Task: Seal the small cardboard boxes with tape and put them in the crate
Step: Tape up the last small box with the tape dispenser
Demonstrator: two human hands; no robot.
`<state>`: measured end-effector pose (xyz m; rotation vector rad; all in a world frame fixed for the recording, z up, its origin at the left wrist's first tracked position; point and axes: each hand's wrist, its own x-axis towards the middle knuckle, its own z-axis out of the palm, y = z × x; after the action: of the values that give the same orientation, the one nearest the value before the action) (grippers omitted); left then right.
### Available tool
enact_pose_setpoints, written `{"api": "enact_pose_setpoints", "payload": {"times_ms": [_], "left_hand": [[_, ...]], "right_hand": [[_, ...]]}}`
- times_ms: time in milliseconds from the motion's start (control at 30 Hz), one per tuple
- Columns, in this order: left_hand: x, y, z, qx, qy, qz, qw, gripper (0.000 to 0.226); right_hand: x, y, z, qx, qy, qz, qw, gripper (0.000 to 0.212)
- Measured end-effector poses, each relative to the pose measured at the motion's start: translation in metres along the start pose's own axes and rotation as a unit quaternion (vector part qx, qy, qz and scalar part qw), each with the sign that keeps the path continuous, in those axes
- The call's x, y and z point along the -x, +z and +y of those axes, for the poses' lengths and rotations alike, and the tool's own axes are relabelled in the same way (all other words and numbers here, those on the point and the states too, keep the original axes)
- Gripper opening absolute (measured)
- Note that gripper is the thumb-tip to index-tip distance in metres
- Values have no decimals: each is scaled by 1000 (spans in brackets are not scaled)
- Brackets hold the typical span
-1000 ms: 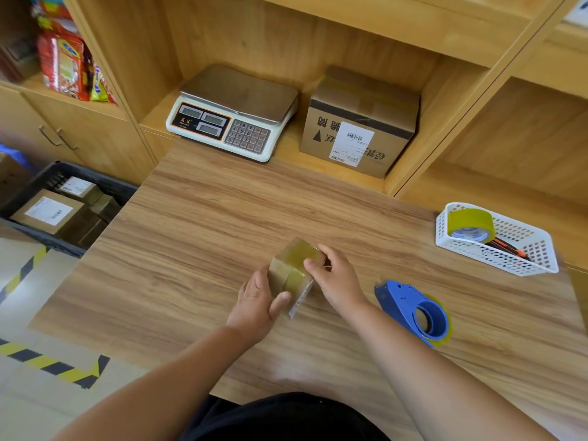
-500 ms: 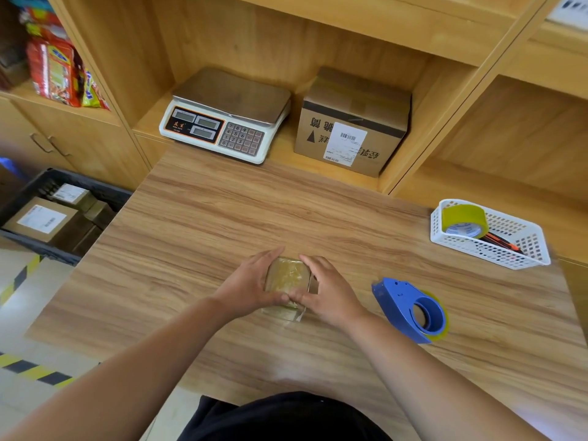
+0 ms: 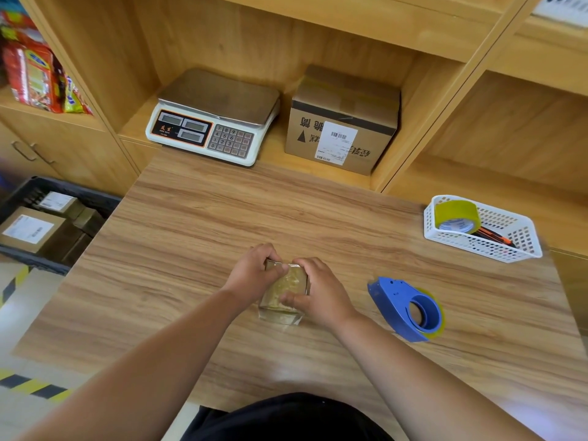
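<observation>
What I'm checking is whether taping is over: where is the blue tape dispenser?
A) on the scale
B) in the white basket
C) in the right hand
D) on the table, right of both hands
D: the blue tape dispenser lies on the table, apart from the left hand and right hand, which both hold the small cardboard box.
</observation>
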<state>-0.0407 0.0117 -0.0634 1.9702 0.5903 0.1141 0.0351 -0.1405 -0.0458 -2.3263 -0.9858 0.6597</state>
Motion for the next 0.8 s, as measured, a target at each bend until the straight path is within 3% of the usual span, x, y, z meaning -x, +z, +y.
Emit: {"api": "enact_pose_setpoints", "payload": {"times_ms": [200, 533, 633, 800], "left_hand": [[-4, 5, -5, 8, 12, 21, 1000, 32], [0, 7, -4, -15, 20, 29, 999, 23], [1, 8, -6, 28, -18, 44, 998, 21], [2, 11, -8, 60, -58, 59, 995, 22]], "right_hand": [[-19, 4, -1, -65, 23, 81, 994, 24], [-26, 4, -4, -105, 49, 102, 988, 29], [-20, 5, -2, -100, 35, 77, 991, 11], [-5, 2, 0, -48, 13, 13, 999, 49]]}}
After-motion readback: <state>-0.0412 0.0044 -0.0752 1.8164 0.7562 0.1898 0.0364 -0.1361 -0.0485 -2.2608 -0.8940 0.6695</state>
